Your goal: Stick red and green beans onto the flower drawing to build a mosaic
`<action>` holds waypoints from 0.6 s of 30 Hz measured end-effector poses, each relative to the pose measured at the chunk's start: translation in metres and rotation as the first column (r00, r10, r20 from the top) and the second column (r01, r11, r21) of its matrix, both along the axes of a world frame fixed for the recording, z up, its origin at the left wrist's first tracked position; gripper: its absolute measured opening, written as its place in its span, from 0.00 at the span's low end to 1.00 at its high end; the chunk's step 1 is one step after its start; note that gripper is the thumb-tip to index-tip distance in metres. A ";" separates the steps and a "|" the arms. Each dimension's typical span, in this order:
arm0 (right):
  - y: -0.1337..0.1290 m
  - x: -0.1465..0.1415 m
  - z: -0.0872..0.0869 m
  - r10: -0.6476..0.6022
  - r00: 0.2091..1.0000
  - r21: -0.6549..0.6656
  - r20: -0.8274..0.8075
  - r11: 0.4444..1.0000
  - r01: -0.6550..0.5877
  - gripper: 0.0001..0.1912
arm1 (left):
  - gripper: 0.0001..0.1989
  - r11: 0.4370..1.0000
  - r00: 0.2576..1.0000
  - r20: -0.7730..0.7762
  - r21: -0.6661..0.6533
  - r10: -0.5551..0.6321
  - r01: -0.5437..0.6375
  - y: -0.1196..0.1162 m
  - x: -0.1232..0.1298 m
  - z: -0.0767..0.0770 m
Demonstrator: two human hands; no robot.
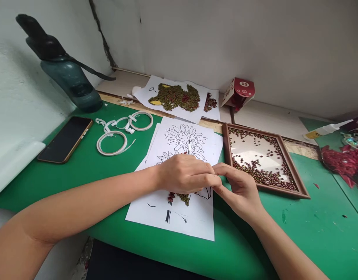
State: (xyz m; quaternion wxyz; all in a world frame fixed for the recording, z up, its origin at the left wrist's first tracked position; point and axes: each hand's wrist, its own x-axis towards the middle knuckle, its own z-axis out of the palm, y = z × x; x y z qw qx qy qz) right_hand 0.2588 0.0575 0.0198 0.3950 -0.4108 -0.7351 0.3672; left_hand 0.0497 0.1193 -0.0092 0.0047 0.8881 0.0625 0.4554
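Observation:
Over a white sheet with a line drawing of sunflowers [185, 136], my left hand [186, 174] is closed, knuckles up. Its fingertips meet those of my right hand [239, 190], which pinches from the right side. Whatever lies between the fingertips is too small or hidden to make out. Below my left hand, green beans [184, 199] fill a leaf shape, and a few dark red beans [171, 197] run along the stem. My left hand covers the middle of the drawing. Right of it lies a brown wooden frame [295, 182] holding loose red and green beans [272, 177].
Rolls of white tape [111, 153] and a phone [65, 140] lie on the green table at left, near a dark bottle [71, 81]. A bean picture [176, 97] and a red box [240, 91] stand behind. At right are a glue bottle [325, 130] and red scraps [339, 161].

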 end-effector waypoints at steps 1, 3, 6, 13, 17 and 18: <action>0.000 0.000 -0.001 0.000 1.000 -0.002 -0.003 1.000 0.000 0.07 | 0.15 1.000 1.000 -0.009 -0.010 0.002 -0.002 0.000 0.000 0.000; 0.000 0.001 -0.002 0.007 1.000 -0.005 -0.007 1.000 -0.007 0.06 | 0.16 1.000 1.000 -0.027 -0.022 0.005 -0.006 0.000 -0.001 0.000; 0.000 0.001 -0.001 0.014 1.000 -0.011 -0.013 1.000 -0.014 0.05 | 0.16 1.000 0.999 -0.038 -0.031 0.004 -0.006 0.000 -0.002 -0.002; 0.001 0.000 -0.005 -0.013 0.999 0.074 0.049 0.997 0.010 0.04 | 0.21 0.974 0.999 -0.035 -0.226 -0.024 0.015 0.000 -0.001 -0.010; 0.002 0.000 -0.010 0.020 0.969 0.198 0.247 0.978 -0.071 0.07 | 0.23 0.902 0.999 -0.039 -0.429 0.036 -0.049 0.002 -0.002 -0.006; 0.001 0.000 -0.010 0.035 0.950 0.209 0.311 0.972 -0.105 0.07 | 0.23 0.878 0.996 -0.078 -0.472 0.046 -0.077 0.003 -0.002 -0.004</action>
